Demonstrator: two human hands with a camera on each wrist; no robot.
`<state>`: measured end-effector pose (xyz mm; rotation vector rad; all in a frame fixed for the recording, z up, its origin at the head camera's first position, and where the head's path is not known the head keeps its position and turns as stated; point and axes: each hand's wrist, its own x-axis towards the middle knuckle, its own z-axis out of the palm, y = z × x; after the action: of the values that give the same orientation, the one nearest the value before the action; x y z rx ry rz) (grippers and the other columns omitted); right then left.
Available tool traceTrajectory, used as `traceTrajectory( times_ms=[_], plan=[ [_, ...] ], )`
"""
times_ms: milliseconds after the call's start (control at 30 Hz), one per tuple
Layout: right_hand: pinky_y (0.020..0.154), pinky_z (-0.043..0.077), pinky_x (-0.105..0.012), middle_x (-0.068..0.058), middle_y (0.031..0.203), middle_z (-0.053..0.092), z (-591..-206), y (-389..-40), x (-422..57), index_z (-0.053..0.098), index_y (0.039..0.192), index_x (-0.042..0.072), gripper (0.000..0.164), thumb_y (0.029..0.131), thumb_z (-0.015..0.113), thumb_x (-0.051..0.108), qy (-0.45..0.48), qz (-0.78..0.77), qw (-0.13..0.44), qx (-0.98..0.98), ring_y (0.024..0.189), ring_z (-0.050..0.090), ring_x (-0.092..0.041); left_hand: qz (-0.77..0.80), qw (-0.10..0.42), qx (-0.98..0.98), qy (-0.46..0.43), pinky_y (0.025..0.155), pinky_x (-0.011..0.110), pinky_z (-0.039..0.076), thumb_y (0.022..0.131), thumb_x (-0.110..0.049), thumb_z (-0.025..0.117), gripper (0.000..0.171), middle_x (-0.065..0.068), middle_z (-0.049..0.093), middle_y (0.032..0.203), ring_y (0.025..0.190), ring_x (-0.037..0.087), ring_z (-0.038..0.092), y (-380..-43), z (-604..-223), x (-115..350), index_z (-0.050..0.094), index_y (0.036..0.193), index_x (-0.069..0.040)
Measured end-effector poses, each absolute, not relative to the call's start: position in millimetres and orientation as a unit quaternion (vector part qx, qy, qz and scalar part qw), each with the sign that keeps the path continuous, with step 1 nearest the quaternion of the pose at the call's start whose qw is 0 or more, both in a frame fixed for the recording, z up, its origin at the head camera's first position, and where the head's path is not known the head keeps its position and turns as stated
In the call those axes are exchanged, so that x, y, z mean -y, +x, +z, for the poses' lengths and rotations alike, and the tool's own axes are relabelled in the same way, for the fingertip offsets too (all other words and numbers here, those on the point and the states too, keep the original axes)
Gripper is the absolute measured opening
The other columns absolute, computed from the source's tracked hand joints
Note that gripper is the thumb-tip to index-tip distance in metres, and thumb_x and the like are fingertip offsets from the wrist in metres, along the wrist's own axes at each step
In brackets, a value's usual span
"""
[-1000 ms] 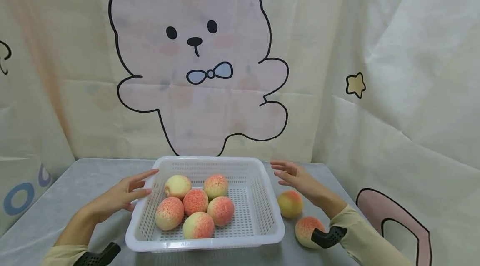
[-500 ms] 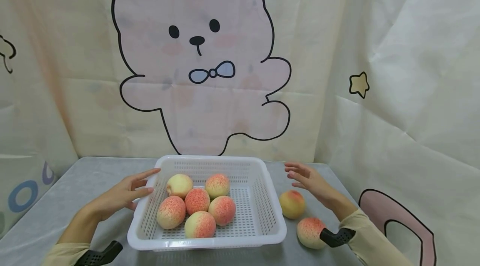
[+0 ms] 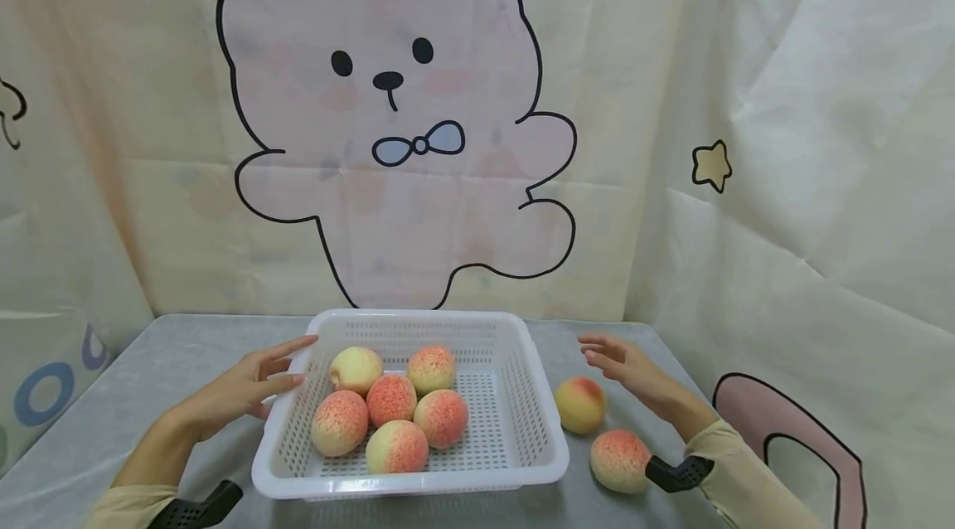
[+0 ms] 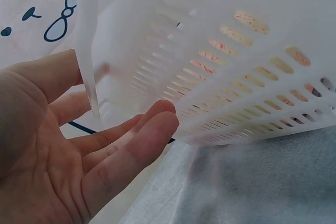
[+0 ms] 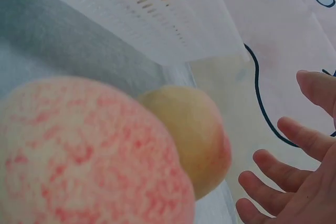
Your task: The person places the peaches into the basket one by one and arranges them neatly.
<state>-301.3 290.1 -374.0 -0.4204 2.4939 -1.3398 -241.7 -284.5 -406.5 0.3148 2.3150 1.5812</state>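
A white plastic basket with slotted walls stands on the table, holding several yellow-and-red peaches. At its left rim is my left hand, thumb and one finger resting over the edge. In the left wrist view the other fingers lie loosely outside the wall, below the rim. To the right of the basket, my right hand hovers with nothing in it, fingers spread and slightly bent. Beneath and in front of it sit two loose peaches, a yellower one and a red-speckled one nearer the wrist.
A grey cloth covers the table. Behind it hangs a pale curtain printed with a cartoon bear, and more curtain closes off both sides. Each forearm wears a black wrist camera over a beige sleeve.
My right hand has moved away from the basket's right rim, to the right and slightly lower. The left hand, the basket and the peaches stay in place.
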Motion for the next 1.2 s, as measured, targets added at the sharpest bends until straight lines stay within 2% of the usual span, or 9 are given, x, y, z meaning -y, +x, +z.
traceTrajectory(
  times_ms=[300, 567, 733, 1033, 1200],
  plan=[
    [0.110, 0.039, -0.062, -0.028, 0.159, 0.036, -378, -298, -302, 0.039, 0.153, 0.003, 0.059, 0.106, 0.051, 0.036, -0.128, -0.433, 0.163, -0.877, 0.144, 0.039, -0.046, 0.560, 0.163, -0.802, 0.127, 0.077, 0.046, 0.061, 0.103, -0.026, 0.057, 0.074, 0.037, 0.025, 0.159, 0.112, 0.028, 0.066, -243, -403, 285, 0.015, 0.163, -0.011],
    [0.110, 0.039, -0.065, -0.031, 0.161, 0.028, -381, -293, -311, 0.036, 0.154, 0.003, 0.058, 0.107, 0.048, 0.034, -0.133, -0.436, 0.207, -0.866, 0.146, 0.031, -0.053, 0.553, 0.162, -0.808, 0.123, 0.078, 0.047, 0.061, 0.103, -0.028, 0.057, 0.073, 0.036, 0.022, 0.161, 0.123, 0.034, 0.060, -244, -404, 280, 0.017, 0.163, -0.012],
    [0.109, 0.039, -0.066, -0.033, 0.162, 0.024, -384, -292, -315, 0.033, 0.155, 0.001, 0.059, 0.107, 0.048, 0.032, -0.145, -0.444, 0.230, -0.854, 0.147, 0.026, -0.055, 0.549, 0.164, -0.812, 0.112, 0.077, 0.047, 0.061, 0.102, -0.029, 0.058, 0.074, 0.035, 0.019, 0.163, 0.124, 0.035, 0.060, -245, -405, 278, 0.019, 0.163, -0.013],
    [0.110, 0.041, -0.061, -0.031, 0.161, 0.027, -390, -299, -310, 0.032, 0.159, 0.010, 0.066, 0.102, 0.058, 0.033, -0.149, -0.425, 0.266, -0.852, 0.147, 0.030, -0.050, 0.560, 0.174, -0.799, 0.131, 0.077, 0.045, 0.061, 0.104, -0.026, 0.055, 0.073, 0.036, 0.023, 0.160, 0.112, 0.022, 0.064, -244, -406, 287, 0.013, 0.163, -0.013],
    [0.110, 0.042, -0.057, -0.030, 0.164, 0.021, -397, -307, -313, 0.025, 0.161, 0.014, 0.074, 0.100, 0.063, 0.028, -0.157, -0.441, 0.318, -0.825, 0.148, 0.031, -0.047, 0.561, 0.178, -0.799, 0.122, 0.078, 0.046, 0.061, 0.105, -0.028, 0.054, 0.073, 0.035, 0.018, 0.162, 0.117, 0.023, 0.063, -244, -409, 289, 0.014, 0.163, -0.015]
  ],
)
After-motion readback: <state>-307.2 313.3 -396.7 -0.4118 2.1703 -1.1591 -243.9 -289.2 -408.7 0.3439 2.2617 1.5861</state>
